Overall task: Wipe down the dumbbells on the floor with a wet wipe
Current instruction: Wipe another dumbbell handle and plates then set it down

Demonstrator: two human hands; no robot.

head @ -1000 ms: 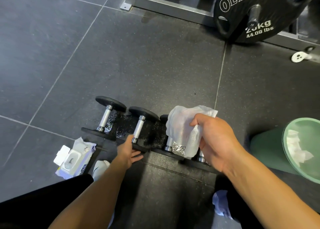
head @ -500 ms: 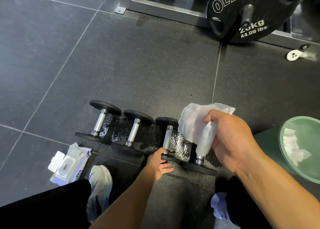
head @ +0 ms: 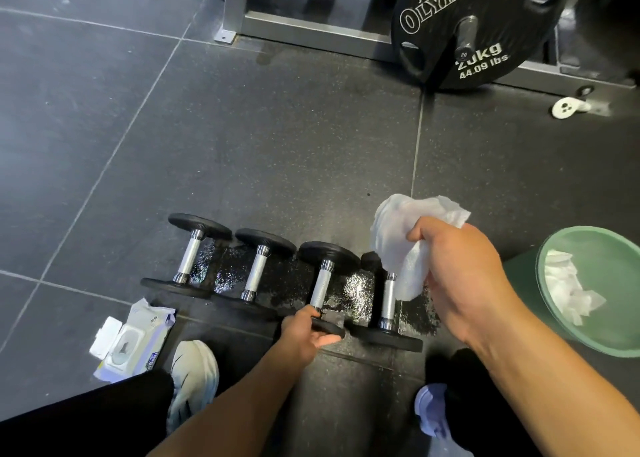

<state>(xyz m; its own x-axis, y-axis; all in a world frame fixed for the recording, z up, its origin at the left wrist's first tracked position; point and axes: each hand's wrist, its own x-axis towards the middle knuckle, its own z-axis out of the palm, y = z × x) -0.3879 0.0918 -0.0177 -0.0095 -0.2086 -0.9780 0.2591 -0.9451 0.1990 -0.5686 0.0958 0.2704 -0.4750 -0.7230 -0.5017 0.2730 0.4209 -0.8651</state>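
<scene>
Several small dumbbells with black ends and chrome handles lie side by side on the dark floor: the leftmost dumbbell (head: 188,256), the second dumbbell (head: 255,275), the third dumbbell (head: 321,285) and the rightmost dumbbell (head: 388,299). My left hand (head: 304,333) grips the near end plate of the third one. My right hand (head: 460,276) is closed on a crumpled white wet wipe (head: 401,242), held above the rightmost dumbbell, hiding its far end. The floor between the dumbbells shines wet.
A wet wipe pack (head: 130,344) with its lid open lies at the left by my shoe (head: 194,370). A green bin (head: 595,249) with used wipes stands at the right. A 20 kg weight plate (head: 446,48) on a metal rack is behind.
My left hand has moved right, from the second dumbbell's near end to the third one's. My right hand with the wipe has shifted right, off the third dumbbell to above the rightmost.
</scene>
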